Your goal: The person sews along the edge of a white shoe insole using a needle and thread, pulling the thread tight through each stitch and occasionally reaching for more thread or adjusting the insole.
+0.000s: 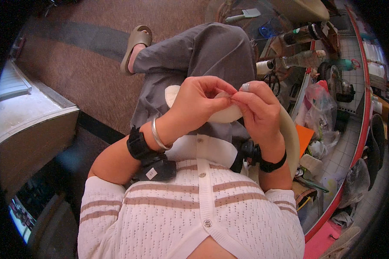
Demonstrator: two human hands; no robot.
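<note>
My left hand [198,100] and my right hand [263,108] meet above my lap, thumbs and fingers of both pinched together at the tips. Whatever lies between the fingertips is too small or too hidden to name. Just under them is a pale cream, smooth-looking piece [227,115], partly covered by the hands. Another bit of cream material [171,95] shows beyond my left wrist; I cannot tell whether it is the same piece. A silver band [245,86] sits on a finger of my right hand.
At the right, a glass-topped table [289,21] holds a light-handled scraper [245,15], bottles [304,59] and a white spool [264,67]. Plastic bags [320,105] and an orange sheet [304,140] lie nearer. A white-topped cabinet [34,108] stands at the left.
</note>
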